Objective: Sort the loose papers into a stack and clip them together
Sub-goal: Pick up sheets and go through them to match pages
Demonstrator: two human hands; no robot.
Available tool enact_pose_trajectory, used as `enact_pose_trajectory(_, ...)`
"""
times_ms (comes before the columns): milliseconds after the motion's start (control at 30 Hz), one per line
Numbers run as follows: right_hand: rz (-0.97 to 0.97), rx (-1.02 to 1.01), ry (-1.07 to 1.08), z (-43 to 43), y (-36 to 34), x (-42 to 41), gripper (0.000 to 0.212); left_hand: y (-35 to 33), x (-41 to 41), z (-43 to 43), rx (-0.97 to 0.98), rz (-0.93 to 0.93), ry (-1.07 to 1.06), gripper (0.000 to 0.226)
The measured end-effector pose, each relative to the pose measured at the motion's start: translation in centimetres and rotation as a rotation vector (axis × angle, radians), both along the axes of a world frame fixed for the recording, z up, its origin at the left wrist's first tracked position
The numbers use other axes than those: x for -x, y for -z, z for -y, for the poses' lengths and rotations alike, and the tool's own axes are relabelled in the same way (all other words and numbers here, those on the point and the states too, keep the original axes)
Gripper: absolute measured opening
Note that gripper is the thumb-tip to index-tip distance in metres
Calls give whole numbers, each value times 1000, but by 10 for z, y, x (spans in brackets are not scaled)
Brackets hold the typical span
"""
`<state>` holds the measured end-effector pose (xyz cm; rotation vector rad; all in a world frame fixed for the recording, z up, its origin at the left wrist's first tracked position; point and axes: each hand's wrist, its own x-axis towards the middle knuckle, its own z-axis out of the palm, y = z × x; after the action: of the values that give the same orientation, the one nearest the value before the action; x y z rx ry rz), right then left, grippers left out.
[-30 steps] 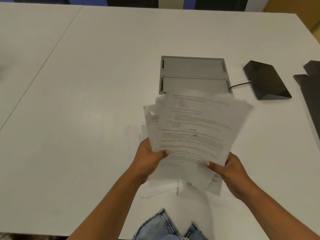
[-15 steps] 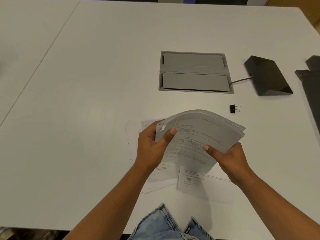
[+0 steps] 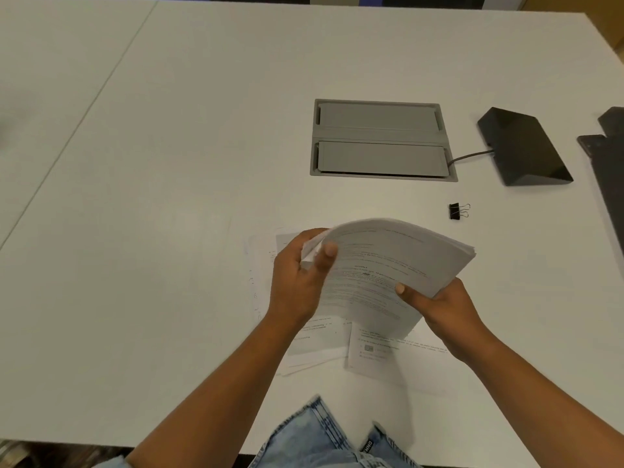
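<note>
I can't read the blurred print; loose sheets (image 3: pixel 381 363) half hidden under stack (image 3: pixel 388 258) | left hand (image 3: pixel 297 275), right hand (image 3: pixel 445 305) both grip stack above white table (image 3: pixel 169 197) | clip (image 3: pixel 457 211) nearby, untouched

We see a grey two-lid hatch (image 3: pixel 381 140) set into the white surface (image 3: pixel 169 163); beside it on the right sits a black wedge device (image 3: pixel 521 146), its cable (image 3: pixel 469 156) reaching the hatch.

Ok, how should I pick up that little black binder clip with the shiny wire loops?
Pinch the small black binder clip by its two silver wire loops, coming from the right, probably. It lies on the white table with the loops sticking out rightward, clear of the held stack of printed papers.
</note>
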<state>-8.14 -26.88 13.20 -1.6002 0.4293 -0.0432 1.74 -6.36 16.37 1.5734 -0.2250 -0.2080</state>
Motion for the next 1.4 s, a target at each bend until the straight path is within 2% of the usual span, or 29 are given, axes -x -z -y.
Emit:
enact_pose_trajectory(167, -77, 28, 17, -7, 21, 7, 31, 45, 10, -9, -155, -166, 107, 35)
enact_pose_trajectory(300, -109, 100, 11, -12, 27, 16, 29, 60, 19, -15, -146, -209, 53, 20)
enact_pose_trajectory(433, -49, 182, 68, -15, 24, 25, 20, 59, 25, -16, -38, -194, -1, 26)
enact_pose_trajectory(500, -62, 188, 46, -18, 29, 30, 21, 64, 30, -14, -51, -209, 24, 25)
enact_pose_trajectory(667, -121, 162, 53, -18, 45, 37, 21, 79, 35, -12, -184, -286, 92, 22)
enact_pose_trajectory(767, -112, 170, 104, -13, 41, 41, 19, 80, 32, -16, -148, -365, 103, 19)
enact_pose_trajectory(900, -107, 97, 127, -8, 35, 49, 19, 78, 30, -22, -61, -431, 122, 32)
enact_pose_trajectory(1000, -122, 76, 180, -2, 37, 57, 16, 81, 33, -27, -52, -441, 84, 24)
enact_pose_trajectory(1067, -151, 92, 246, 3, 40, 65, 13, 86, 35, -29, -161, -463, -34, 42)
enact_pose_trajectory(1167, -189, 129, 341, 11, 45, 77, 17, 99, 36, -31, -545, -389, -167, 72)
enact_pose_trajectory(1267, -221, 155, 407, 15, 44, 85, 25, 118, 34, -31, -986, -285, -177, 72)
enact_pose_trajectory(1400, -246, 169, 447, 17, 42, 86, 21, 134, 32, -36, -1184, -361, -202, 70)
